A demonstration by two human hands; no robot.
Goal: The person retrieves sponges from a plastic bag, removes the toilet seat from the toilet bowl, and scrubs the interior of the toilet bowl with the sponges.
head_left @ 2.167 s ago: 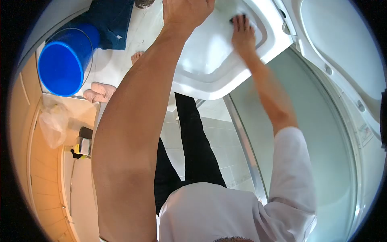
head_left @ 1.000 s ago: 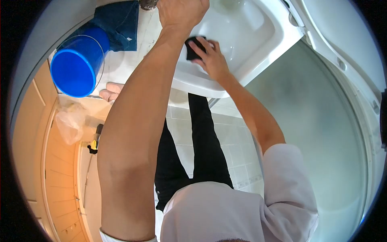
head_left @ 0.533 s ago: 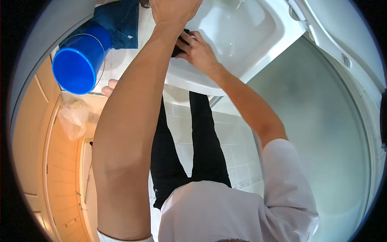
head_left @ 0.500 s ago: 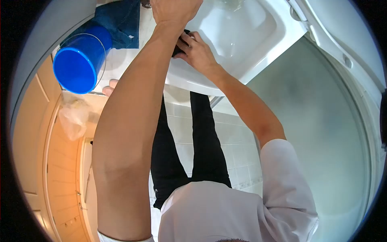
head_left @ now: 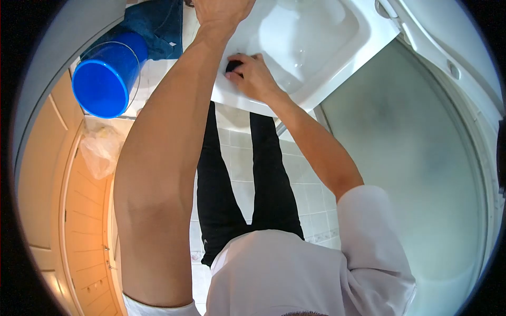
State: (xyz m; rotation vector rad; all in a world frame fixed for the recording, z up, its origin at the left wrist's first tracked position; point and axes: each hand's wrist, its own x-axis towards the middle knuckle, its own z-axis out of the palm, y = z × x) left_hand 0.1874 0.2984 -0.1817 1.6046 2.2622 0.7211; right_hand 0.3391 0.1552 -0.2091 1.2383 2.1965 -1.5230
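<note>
My right hand point(head_left: 255, 79) has its fingers curled round a small black object point(head_left: 233, 66), perhaps a sponge; most of it is covered by the fingers. It presses the object against the inner left side of the white washbasin point(head_left: 337, 79), close to the near rim. At the top edge of the view, my left hand point(head_left: 222, 9) is partly cut off beyond the basin's left side. Its fingers lie outside the picture, so what they hold or touch is hidden.
A blue bucket point(head_left: 100, 89) with a wire handle lies to the left, beside a dark blue cloth point(head_left: 158, 26). Below it hangs a pale plastic bag point(head_left: 100, 150). Frosted glass point(head_left: 400, 158) curves along the right. Wooden doors point(head_left: 42, 174) stand at far left.
My right hand has slid toward the basin's near rim with the black object, which shows more clearly now. My left hand has shifted slightly left and up. The whole view has moved a little.
</note>
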